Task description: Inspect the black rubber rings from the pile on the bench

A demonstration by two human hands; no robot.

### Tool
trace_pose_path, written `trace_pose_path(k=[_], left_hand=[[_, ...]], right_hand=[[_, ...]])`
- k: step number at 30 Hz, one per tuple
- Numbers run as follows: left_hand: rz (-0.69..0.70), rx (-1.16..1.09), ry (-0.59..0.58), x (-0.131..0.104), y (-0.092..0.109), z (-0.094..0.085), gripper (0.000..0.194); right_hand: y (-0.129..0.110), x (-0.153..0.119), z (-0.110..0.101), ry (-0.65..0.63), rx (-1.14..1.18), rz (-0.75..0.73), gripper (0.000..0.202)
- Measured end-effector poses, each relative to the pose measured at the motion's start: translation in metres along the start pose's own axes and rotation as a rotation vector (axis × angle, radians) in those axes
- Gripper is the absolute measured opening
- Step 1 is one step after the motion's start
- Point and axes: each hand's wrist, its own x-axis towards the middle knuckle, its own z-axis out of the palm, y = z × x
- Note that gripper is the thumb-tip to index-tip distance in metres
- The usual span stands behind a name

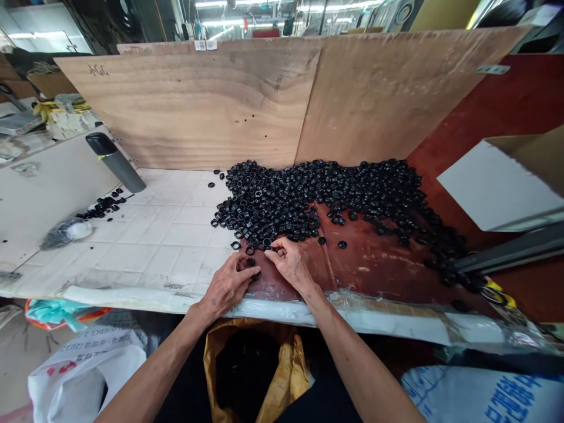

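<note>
Small black plastic rings lie in a large heap (273, 202) against the wooden board. At the heap's front edge, my right hand (288, 262) pinches a black ring (267, 242) between thumb and fingertips. Just left of it, my left hand (225, 285) is curled with its thumb and fingers around small black parts. One black part (256, 275) shows at its thumb tip, and another black piece (250, 261) sits by the fingers. A few loose rings, among them a ring (235, 245), lie in front of the heap near both hands.
A plywood board (198, 111) stands behind the white-and-red table (176, 252). To the left are a grey bottle (117, 163) and a plastic bag (66, 232) with black pieces. A carton (497, 182) stands at right. Below the table edge hangs an open yellow sack (286, 376).
</note>
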Motion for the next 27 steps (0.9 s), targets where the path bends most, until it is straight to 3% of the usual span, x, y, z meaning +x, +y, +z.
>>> trace_pose_path(k=[2, 6, 9, 11, 13, 17, 22, 27], left_hand=[[-0.064, -0.029, 0.014, 0.001, 0.002, -0.001, 0.03], [-0.32, -0.127, 0.149, 0.004, 0.002, -0.002, 0.014], [-0.556, -0.159, 0.239, 0.004, -0.001, -0.002, 0.016], [-0.639, -0.148, 0.234, 0.003, -0.003, -0.002, 0.014], [-0.614, -0.088, 0.205, 0.002, -0.003, -0.003, 0.013], [-0.493, 0.048, 0.236, -0.004, 0.003, -0.002, 0.038], [-0.398, 0.086, 0.12, -0.006, 0.014, 0.004, 0.025], [-0.335, 0.138, 0.027, 0.005, 0.018, 0.01, 0.022]], right_hand=[[0.0, 0.0, -0.001, 0.009, -0.006, 0.017, 0.016], [0.002, 0.001, -0.001, 0.009, -0.01, 0.041, 0.017], [0.004, 0.001, -0.001, 0.003, -0.013, 0.044, 0.018], [0.005, 0.0, -0.001, 0.002, -0.017, 0.044, 0.018], [0.005, 0.0, 0.0, 0.0, -0.013, 0.039, 0.017], [0.005, 0.0, -0.002, -0.015, 0.058, 0.002, 0.013], [0.0, -0.001, -0.006, -0.095, 0.23, -0.042, 0.013], [-0.005, -0.007, -0.001, -0.313, 0.411, 0.112, 0.022]])
